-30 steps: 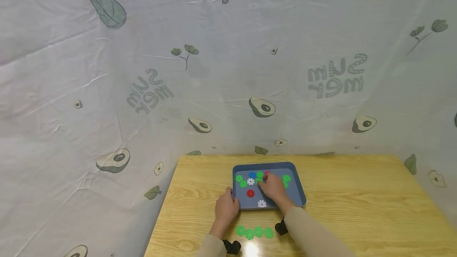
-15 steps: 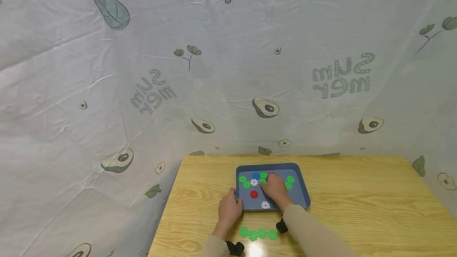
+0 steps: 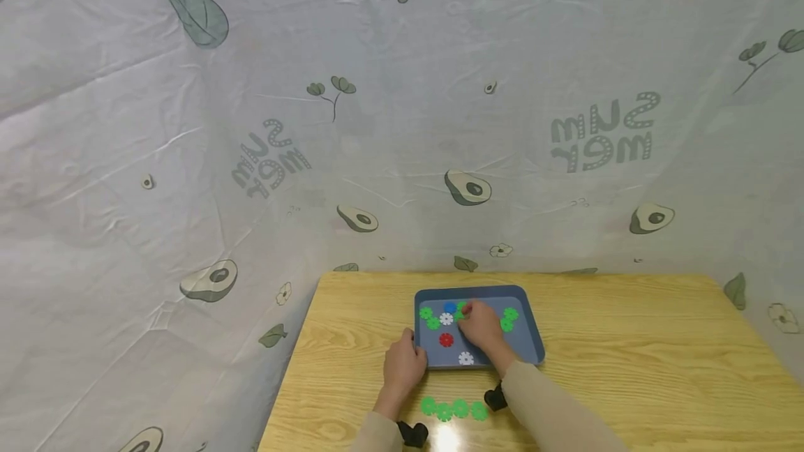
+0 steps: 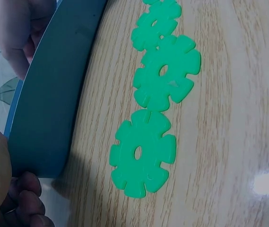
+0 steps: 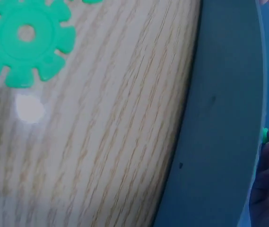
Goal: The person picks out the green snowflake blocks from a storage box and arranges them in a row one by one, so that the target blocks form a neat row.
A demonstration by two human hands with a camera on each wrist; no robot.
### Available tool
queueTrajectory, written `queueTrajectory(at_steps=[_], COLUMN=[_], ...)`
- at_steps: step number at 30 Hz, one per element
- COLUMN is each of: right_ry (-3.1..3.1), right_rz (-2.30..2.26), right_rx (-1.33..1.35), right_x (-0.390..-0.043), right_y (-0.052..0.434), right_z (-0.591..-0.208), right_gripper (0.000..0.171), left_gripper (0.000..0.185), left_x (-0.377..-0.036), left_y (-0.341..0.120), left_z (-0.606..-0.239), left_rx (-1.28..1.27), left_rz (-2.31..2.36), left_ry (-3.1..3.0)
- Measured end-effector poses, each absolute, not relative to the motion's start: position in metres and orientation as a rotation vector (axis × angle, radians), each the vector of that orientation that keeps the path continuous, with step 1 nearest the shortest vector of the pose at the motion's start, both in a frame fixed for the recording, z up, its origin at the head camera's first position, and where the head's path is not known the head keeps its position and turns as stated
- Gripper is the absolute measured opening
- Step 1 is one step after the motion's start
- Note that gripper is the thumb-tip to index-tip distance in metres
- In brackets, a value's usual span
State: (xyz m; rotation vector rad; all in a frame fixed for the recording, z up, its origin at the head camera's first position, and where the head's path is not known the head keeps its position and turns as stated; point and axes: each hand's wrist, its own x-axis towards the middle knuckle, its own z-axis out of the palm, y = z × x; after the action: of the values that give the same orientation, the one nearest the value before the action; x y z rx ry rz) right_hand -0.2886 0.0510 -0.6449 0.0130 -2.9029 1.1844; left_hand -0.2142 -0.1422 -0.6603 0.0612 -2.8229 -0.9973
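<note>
A blue-grey tray (image 3: 433,353) holds notched plastic interlocking discs. My left hand (image 3: 403,366) grips the tray's near-left corner, fingers curled at its wall (image 4: 54,94) in the left wrist view. My right hand (image 3: 482,326) reaches into the tray, its fingertips pinching a green interlocking disc (image 5: 265,135), of which only an edge shows past the tray wall in the right wrist view. Left of those fingertips are a blue disc (image 3: 450,307) and a white disc (image 3: 446,319). A red disc (image 3: 446,340) and another white disc (image 3: 465,358) lie nearer me.
On the wooden table (image 3: 615,354), several green discs form a row in front of the tray, among them one at the right end (image 3: 479,411). More green discs sit at the tray's left (image 3: 426,313) and right (image 3: 511,314). A printed curtain (image 3: 402,124) hangs behind.
My right fingers have shifted slightly among the discs, and the pink disc seen beyond them earlier is now hidden. The left hand stays on the tray corner; the head view has shifted a little.
</note>
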Motion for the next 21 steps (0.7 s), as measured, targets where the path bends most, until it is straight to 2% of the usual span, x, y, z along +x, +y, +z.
queueTrajectory(at_steps=[12,21], right_ry=[-2.72,-2.665], right_rz=[1.457,1.639], right_rx=[0.122,0.101], right_x=[-0.235,-0.174], right_y=[0.057,0.079], right_z=[-0.612,-0.618], right_gripper=[0.014,0.011], left_gripper=[0.024,0.023], left_x=[-0.214,-0.214], left_y=[-0.143,-0.142], left_z=[-0.66,-0.665], left_rx=[0.062,0.057], left_rz=[-0.988,-0.989], left_ry=[-2.809,-2.808])
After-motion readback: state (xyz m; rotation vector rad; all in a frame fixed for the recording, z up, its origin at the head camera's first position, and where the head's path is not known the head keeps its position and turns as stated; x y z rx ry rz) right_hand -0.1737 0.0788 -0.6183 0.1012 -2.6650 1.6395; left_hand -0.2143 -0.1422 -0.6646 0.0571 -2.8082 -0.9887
